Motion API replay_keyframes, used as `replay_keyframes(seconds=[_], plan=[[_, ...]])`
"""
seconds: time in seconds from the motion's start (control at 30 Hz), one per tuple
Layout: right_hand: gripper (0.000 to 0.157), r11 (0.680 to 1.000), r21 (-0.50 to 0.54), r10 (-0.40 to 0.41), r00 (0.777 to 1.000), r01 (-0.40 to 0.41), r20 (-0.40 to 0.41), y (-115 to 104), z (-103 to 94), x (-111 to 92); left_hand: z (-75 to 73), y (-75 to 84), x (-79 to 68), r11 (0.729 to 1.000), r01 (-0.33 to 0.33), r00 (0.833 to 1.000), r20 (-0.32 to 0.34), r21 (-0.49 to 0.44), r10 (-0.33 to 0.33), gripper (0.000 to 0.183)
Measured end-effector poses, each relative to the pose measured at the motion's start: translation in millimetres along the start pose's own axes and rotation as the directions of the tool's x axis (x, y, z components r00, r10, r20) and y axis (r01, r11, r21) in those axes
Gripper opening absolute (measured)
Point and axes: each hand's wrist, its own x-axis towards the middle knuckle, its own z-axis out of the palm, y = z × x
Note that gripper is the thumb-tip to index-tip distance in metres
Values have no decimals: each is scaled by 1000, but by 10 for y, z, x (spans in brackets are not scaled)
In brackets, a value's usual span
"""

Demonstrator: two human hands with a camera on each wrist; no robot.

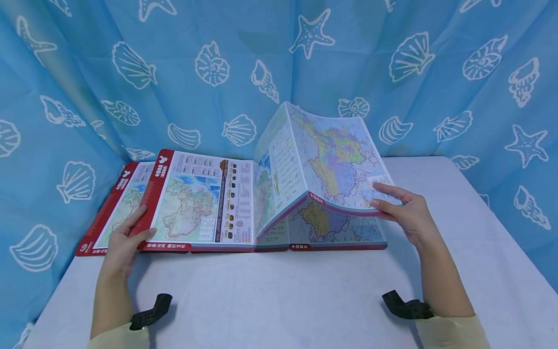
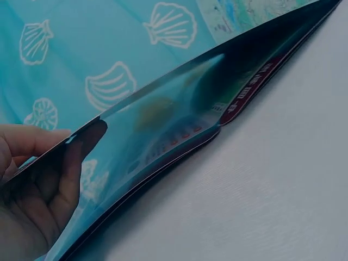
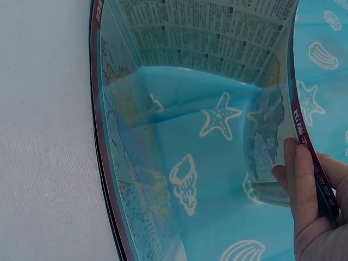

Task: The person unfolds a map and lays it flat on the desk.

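A glossy folding map [image 1: 192, 208] with red borders lies over a second similar folding map [image 1: 333, 235]. My left hand [image 1: 119, 245] pinches the upper map's left edge near its front corner; in the left wrist view that edge is lifted off the sheet below. At the other end, my right hand [image 1: 411, 218] pinches the front right corner of the upper map's right panel [image 1: 335, 155], thumb and fingers on opposite faces. This part rises in a tent-like fold at the middle. The lower map shows at the far left and under the raised fold.
A white-covered table [image 1: 270, 295] carries the maps. Behind and beside it hangs a blue curtain [image 1: 270, 48] printed with shells and starfish. Black wrist devices [image 1: 152, 312] sit at both sleeve cuffs.
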Motion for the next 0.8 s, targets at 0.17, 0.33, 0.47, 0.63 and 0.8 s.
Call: replay_keyframes(seconds=[0.17, 0.33, 0.47, 0.63, 0.8], plan=[[64, 999, 39, 1, 1000, -1, 7, 19, -21, 7, -69, 1, 9, 997, 28, 999, -38, -68, -30, 72], [60, 995, 100, 24, 1000, -25, 11, 49, -58, 31, -126, 2, 17, 992, 50, 996, -74, -117, -58, 71], [48, 983, 176, 38, 999, -42, 27, 98, -86, 61, -158, 1, 19, 986, 61, 991, -107, -152, -78, 71], [43, 979, 201, 33, 998, -41, 44, 159, -100, 100, -198, -5, 24, 970, 60, 982, -163, -234, -100, 66], [43, 976, 210, 42, 998, -52, 52, 216, -118, 131, -247, -18, 26, 962, 58, 973, -199, -269, -114, 60]])
